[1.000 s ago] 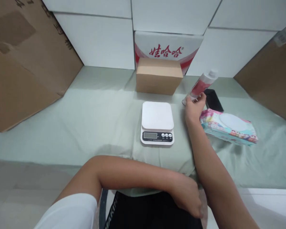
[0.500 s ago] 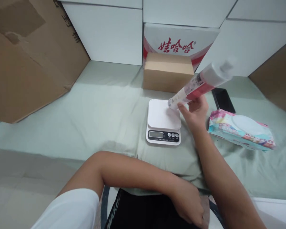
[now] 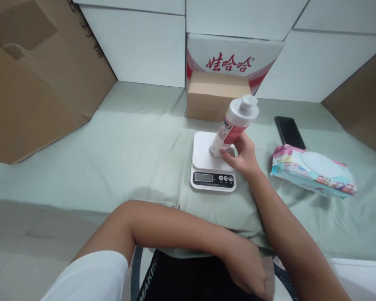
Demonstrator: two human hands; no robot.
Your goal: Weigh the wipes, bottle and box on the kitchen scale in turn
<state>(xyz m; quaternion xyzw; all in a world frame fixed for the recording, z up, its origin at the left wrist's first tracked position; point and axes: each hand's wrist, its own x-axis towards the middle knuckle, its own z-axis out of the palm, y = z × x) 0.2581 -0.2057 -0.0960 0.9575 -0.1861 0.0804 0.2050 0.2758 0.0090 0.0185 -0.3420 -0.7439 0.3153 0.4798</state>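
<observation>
Open cloth (image 3: 138, 138) left of scale (image 3: 213, 163)

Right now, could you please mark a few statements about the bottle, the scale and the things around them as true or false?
1. The right hand holds the bottle with its base on the scale. True.
2. The bottle stands perfectly upright. False: it tilts, cap toward the right.
3. The phone lies on the scale. False: it lies on the cloth, right of the scale.
4. The wipes pack lies right of the scale. True.
5. The left hand grips the brown box. False: it rests near the person's lap.
</observation>
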